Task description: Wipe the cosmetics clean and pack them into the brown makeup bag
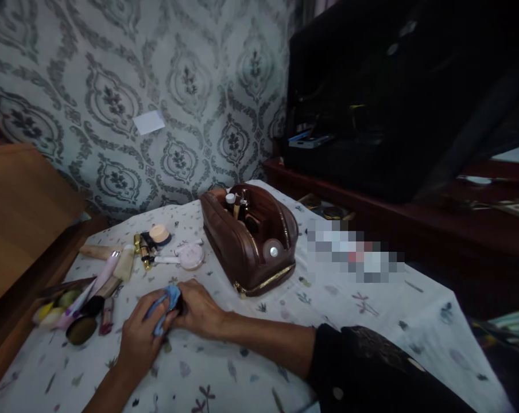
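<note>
Two hands meet low on the surface (349,327), left of centre. Left hand (139,339) grip closed on cloth (163,299). Right hand (199,312) grip closed on dark item (180,304), mostly hidden, cloth touching it. Open pouch (251,246) near behind, cosmetics (124,263) to the left.

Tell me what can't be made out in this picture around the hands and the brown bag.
Head view, small dark item: mostly covered by the blue cloth in the left hand and by fingers of the right hand; its kind is unclear.
Head view, pixelated patch right of the brown bag: blurred out, contents unreadable.
Head view, dark cabinet upper right: too dim for detail.
</note>
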Available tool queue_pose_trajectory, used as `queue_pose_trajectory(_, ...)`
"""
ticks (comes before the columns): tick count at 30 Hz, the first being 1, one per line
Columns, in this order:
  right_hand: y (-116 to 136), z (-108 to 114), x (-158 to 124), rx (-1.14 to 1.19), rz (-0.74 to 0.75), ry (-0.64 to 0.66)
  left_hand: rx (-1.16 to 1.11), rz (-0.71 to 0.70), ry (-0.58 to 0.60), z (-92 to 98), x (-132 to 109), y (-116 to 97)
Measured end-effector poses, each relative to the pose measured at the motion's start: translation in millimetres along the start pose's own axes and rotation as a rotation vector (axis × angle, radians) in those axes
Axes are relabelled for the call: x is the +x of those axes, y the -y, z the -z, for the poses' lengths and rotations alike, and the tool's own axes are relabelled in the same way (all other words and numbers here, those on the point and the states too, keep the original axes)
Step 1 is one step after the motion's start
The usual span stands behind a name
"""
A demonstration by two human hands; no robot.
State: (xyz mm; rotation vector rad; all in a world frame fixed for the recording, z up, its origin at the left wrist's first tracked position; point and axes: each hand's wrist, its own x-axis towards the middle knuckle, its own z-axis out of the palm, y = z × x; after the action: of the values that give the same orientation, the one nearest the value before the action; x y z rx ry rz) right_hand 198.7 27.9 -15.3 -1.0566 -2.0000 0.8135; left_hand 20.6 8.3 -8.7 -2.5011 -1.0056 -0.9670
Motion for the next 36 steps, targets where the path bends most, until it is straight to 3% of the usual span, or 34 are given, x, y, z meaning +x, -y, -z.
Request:
queue_pose_trajectory(7,-1.6,8.2,-1.7,0.319,-0.075,-0.051,-0.27,0.402,-0.083,-0.5,15.0,-10.6)
queue_pose_trajectory(13,-5.2,5.5,0.1,0.302,-0.076,-0.178,-0.432,0.674,0.074,-4.2,25.8,-15.6)
queue_pose_trajectory(19,-10.3,-0.3,2.4,0.217,-0.049,-0.267,-0.566,0.717,0.123,-4.4,27.2,-17.0)
queue_pose_trajectory(25,-13.8,-1.2,3.7,0.121,0.017,-0.309,-0.549,0.741,0.086,2.4,20.3,-20.6)
queue_pose_trajectory(28,-11.9,0.5,2.0,0.083,0.015,-0.311,-0.467,0.646,0.069,6.4,16.8,-23.3)
queue_pose_trajectory(32,-7.3,2.2,-0.9,0.043,0.044,-0.241,-0.238,0.414,0.078,8.2,12.9,-24.2)
queue_pose_trajectory(36,-5.4,1.5,-1.9,0.094,0.11,-0.133,-0.221,0.403,0.079,8.7,13.8,-21.3)
